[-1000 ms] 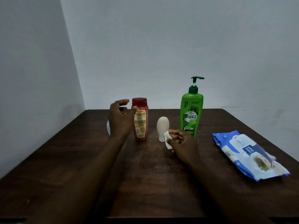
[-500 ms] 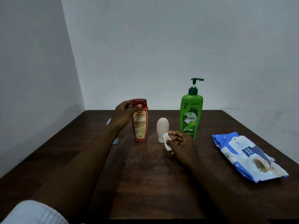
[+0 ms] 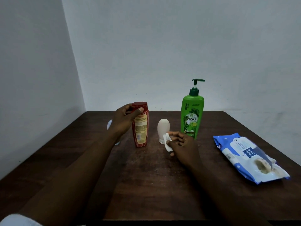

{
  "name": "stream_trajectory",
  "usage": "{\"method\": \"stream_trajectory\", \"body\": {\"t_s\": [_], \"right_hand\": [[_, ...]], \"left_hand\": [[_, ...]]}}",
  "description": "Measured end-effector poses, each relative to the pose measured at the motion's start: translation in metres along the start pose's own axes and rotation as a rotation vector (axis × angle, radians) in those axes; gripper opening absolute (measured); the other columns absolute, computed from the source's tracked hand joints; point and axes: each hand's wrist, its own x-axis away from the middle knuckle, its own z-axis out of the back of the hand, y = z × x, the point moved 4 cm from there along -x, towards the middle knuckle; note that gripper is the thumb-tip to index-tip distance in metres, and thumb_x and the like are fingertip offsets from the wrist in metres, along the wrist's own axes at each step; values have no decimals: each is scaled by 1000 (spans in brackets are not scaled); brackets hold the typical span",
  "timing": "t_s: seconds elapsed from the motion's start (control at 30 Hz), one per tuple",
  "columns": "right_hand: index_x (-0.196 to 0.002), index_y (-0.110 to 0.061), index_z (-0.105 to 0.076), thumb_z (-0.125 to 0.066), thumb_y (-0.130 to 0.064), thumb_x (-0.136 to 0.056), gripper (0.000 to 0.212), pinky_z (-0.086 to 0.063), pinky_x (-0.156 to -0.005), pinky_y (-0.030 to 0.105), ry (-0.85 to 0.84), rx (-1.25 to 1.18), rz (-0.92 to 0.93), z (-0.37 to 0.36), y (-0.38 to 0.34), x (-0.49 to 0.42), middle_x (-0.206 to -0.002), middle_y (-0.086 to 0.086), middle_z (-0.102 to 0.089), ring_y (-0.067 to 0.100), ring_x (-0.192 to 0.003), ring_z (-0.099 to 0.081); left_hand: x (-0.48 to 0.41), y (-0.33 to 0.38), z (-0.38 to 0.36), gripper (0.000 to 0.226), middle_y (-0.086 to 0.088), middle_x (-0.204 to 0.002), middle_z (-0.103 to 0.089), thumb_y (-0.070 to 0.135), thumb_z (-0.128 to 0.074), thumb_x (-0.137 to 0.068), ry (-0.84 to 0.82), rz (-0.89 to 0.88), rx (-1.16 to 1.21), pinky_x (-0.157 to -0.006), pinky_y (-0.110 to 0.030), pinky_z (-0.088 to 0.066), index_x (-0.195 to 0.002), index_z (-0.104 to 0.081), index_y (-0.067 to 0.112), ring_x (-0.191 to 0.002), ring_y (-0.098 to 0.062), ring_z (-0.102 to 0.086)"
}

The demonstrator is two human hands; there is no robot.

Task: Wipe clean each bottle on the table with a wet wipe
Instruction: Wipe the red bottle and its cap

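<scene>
Plain walls back a dark surface (image 3: 146,185). Near its far edge the left hand (image 3: 125,119) grips the red bottle (image 3: 140,126) at the cap; the right hand (image 3: 182,145) pinches a wipe (image 3: 167,141) mid-surface. Red bottle's cleaning seems to be starting: lift, then wipe.

Person, head view: two bare forearms, left hand (image 3: 124,119) and right hand (image 3: 182,145) ungloved, with no rings or watch seen. Pale sleeve (image 3: 17,220) at the lower left corner, possibly white cloth; blurred.
</scene>
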Motion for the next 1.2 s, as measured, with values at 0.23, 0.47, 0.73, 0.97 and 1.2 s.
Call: {"method": "stream_trajectory", "body": {"t_s": [0.23, 0.47, 0.73, 0.97, 1.2], "right_hand": [[-107, -23, -71, -73, -3, -86, 29, -55, -50, 28, -1, -40, 38, -1, -3, 2, -96, -1, -75, 18, -73, -74], [-100, -28, -74, -71, -1, -87, 30, -59, -61, 35, -13, -180, 49, 0, -6, 7, -98, 2, -77, 21, -85, -75], [-91, -30, -79, -55, -12, -97, 31, -59, -81, 39, -130, -186, 76, -2, -37, 19, -98, -4, -77, 17, -92, -73], [-102, -25, -77, -77, -15, -84, 21, -57, -79, 19, -66, 175, 330, -11, -71, 18, -100, -16, -73, -2, -90, -69], [-97, -23, -79, -77, -22, -84, 14, -55, -79, 21, -94, 427, 513, -25, -89, -5, -99, -10, -73, -2, -90, -66]], "left_hand": [[20, -5, -4, 31, 4, -96, -78, 45, -68, -89, -84, 43, 77, -88, -42, -60, -110, -71, 23, -90, -15, -75], [44, -13, -14, 15, 5, -79, -77, 32, -64, -95, -92, 149, 205, -65, -23, -55, -96, -70, 18, -73, -9, -74], [56, -28, -25, 27, 1, -87, -75, 37, -70, -85, -144, 265, 374, -81, -38, -55, -104, -68, 18, -91, -21, -71], [62, -34, -37, 47, -6, -96, -71, 37, -71, -81, -160, 357, 584, -91, -47, -54, -121, -63, 13, -98, -27, -66], [64, -42, -37, 36, -1, -80, -71, 32, -67, -78, -215, 318, 714, -83, -44, -55, -109, -65, 14, -82, -19, -69]]}}
